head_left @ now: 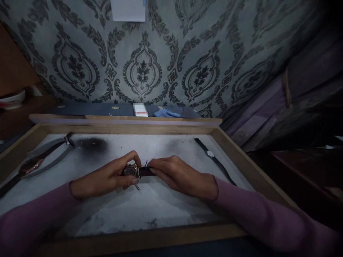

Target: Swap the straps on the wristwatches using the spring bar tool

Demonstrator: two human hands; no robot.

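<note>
Take the watch in your hands (130,170) as the landmark; it sits above the pale, wood-framed counter (120,210). Well to its left and beyond the frame is one bowl (13,100). Nearer, also left of it, lies one rose-gold watch (30,165) with a dark strap; a grey band with a clasp (68,141) lies alongside, and in this dim light you can't fairly tell whether that belongs to a second watch. Your left hand (107,175) is closed narrowly round the landmark's case, fingers at the top edge and thumb below. One thin metal piece (138,188) sticks out under that thumb, just below the case. Beyond the landmark, on the ledge, stands one white packet (140,110). From the case's right side runs one dark strap (147,171), and one blue cloth (167,112) lies beyond it on the ledge. Your right hand (182,176) pinches the strap's outer part. To the right of the landmark, well apart, lies one slim watch (210,154) with a black strap.

The step in hand looks like close work where strap meets case; as a judgement, the next move calls for a steady case and a light pinch.
</note>
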